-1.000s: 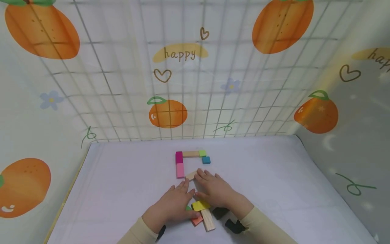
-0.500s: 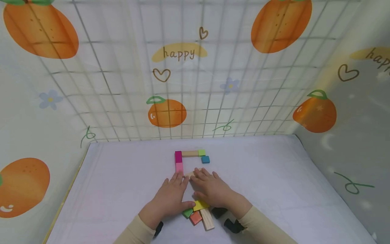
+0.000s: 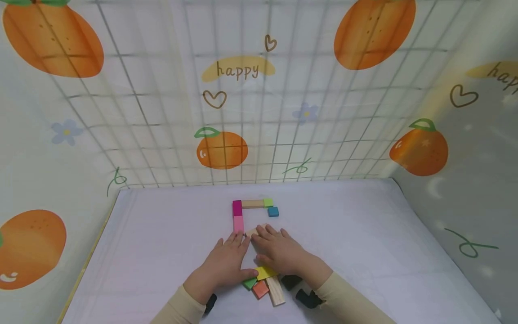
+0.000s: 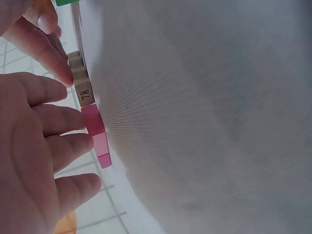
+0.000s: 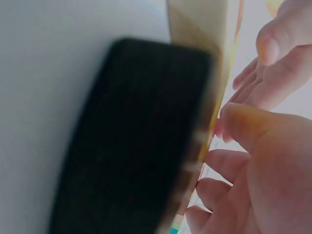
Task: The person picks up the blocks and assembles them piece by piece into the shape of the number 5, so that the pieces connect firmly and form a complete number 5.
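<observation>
With fingers stretched out, my left hand [image 3: 224,262] touches the near end of a pink block [image 3: 238,223]. In the left wrist view its fingertips meet pink blocks [image 4: 92,119] beside a wooden block marked 78 [image 4: 80,80]. My right hand [image 3: 286,254] lies with straight fingers over the slanted plain wooden block [image 3: 252,232], covering part of it. Beyond the hands, a magenta block [image 3: 237,208], a plain wooden block [image 3: 252,204] and a lime block [image 3: 268,203] join in an angled row. A teal block [image 3: 273,212] sits just below the lime one.
Between my wrists lie a yellow block [image 3: 265,272], a green block [image 3: 249,283], an orange-red block [image 3: 261,289] and a long wooden block [image 3: 276,291]. A dark object [image 3: 291,282] is partly under the right wrist. Patterned curtains [image 3: 259,112] surround the white tabletop [image 3: 344,225].
My left hand has moved left and away from me, off the orange-red block and wooden block to the pink one. The right hand has shifted slightly left over the wooden block.
</observation>
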Demonstrator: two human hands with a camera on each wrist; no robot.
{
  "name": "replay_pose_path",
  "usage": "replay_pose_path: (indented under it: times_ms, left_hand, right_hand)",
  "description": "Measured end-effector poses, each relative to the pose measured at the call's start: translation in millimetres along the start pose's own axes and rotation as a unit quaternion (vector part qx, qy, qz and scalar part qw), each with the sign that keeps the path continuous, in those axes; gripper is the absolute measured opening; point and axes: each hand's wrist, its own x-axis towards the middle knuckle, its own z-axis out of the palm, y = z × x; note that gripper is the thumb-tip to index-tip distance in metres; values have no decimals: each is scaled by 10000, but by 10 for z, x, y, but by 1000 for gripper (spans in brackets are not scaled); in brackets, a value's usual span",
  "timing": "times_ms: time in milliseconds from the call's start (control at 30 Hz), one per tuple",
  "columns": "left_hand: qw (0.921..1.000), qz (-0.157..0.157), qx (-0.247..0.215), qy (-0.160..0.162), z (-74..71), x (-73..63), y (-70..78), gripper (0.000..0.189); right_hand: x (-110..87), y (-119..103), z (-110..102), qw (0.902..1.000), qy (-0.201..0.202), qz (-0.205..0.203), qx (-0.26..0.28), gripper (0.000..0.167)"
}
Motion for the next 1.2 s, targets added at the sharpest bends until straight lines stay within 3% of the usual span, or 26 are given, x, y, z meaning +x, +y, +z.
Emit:
replay_pose_path:
  times_ms: [700, 1200]
  left_hand:
    - [9999, 102, -13, 11, -19, -15, -21, 97]
    - [10000, 35, 16, -79, -38, -25, 0, 98]
  right_hand:
    - [94, -6, -28, 10000, -63, 56, -11, 68]
    - [43, -40, -48, 9997, -145, 139, 166, 72]
